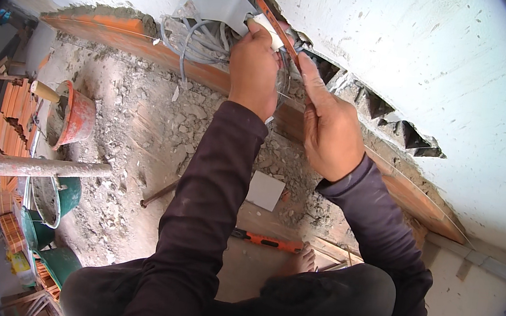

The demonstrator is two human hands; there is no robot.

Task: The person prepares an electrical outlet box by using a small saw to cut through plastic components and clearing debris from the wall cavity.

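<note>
At the wall, my left hand (255,70) is closed around a short white tube (267,31), thumb along its side. My right hand (331,126) grips a narrow orange hacksaw blade (275,27), its index finger stretched along it. The blade lies slanted across the white tube, and its far end points up to the left. Just left of the tube sits a pale plastic box (221,9) in the broken-out wall, with loose grey cables (197,44) hanging below it. My fingers hide the tube's lower part.
A jagged channel (391,115) runs rightward through the white wall (442,55). Below, a long orange-brown ledge (111,30) has a string along it. Rubble (125,117) covers the floor, with a square white tile (265,190), an orange level (268,241), a red bucket (79,116) and green buckets (69,195).
</note>
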